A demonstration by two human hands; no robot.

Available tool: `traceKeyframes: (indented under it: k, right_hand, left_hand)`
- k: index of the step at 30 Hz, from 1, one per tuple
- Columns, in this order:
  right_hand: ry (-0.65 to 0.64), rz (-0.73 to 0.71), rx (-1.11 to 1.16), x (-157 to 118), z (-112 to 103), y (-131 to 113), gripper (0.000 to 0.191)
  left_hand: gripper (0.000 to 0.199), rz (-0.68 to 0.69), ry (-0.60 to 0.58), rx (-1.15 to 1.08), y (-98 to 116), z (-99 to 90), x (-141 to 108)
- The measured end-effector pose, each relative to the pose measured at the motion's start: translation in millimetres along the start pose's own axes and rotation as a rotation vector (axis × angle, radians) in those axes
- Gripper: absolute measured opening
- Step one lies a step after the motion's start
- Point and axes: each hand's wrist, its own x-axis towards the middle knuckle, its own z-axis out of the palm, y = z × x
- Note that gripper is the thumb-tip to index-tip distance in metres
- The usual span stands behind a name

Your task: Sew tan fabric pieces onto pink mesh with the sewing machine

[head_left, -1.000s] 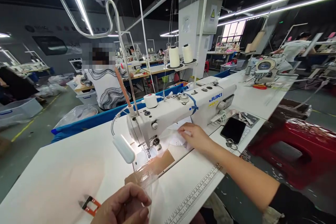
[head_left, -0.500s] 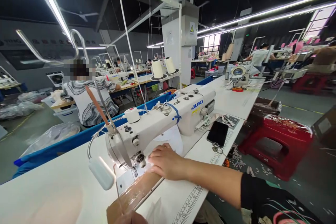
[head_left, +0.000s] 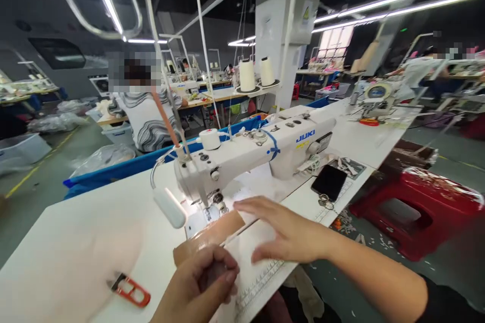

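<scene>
My left hand (head_left: 202,282) is in front of the sewing machine (head_left: 242,156), its fingers curled in toward the thumb. Whatever lies between those fingers, if anything, I cannot make out. To its right, my right hand (head_left: 284,227) hovers over the table edge with fingers apart and nothing in them. Brown, shiny tape-like strip (head_left: 212,234) lies on the machine bed, just beyond my left hand and in front of the needle area (head_left: 207,213). Orange-handled thread snips (head_left: 131,290) rest on the table to the left.
A pale sheer piece (head_left: 91,257) spreads over the table's left side. A black phone (head_left: 329,181) with keys (head_left: 326,201) lies right of the machine. A white lamp (head_left: 170,208) hangs by the machine head. A red stool (head_left: 420,212) stands at right; a co-worker (head_left: 147,116) sits beyond.
My right hand has lifted off the brown strip and drawn back toward me, fingers spreading. My left hand has risen into view from the bottom edge. The view has shifted, bringing the snips into sight.
</scene>
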Motion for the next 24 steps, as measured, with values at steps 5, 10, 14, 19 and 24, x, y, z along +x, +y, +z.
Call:
traceKeyframes:
  k: [5,10,14,19,24]
  right_hand:
    - [-0.430,0.221,0.752,21.6,37.8,-6.8,0.066]
    - [-0.453,0.333,0.889,46.6,53.9,25.4,0.037]
    - [-0.438,0.328,0.503,63.7,57.5,32.0,0.019]
    - [-0.451,0.235,0.130,75.1,47.7,19.3,0.010]
    - [-0.259,0.306,0.215,77.8,61.3,18.8,0.011]
  left_hand:
    - [0.038,-0.015,0.020,-0.172,12.3,-4.5,-14.2]
    - [0.051,-0.101,0.142,-0.134,0.7,-32.2,-11.7]
    - [0.043,-0.098,0.158,0.044,-15.5,-44.2,15.0]
    - [0.037,-0.046,0.248,0.143,-22.7,-44.9,37.3]
    - [0.040,0.001,0.272,0.110,-27.6,-42.1,38.7]
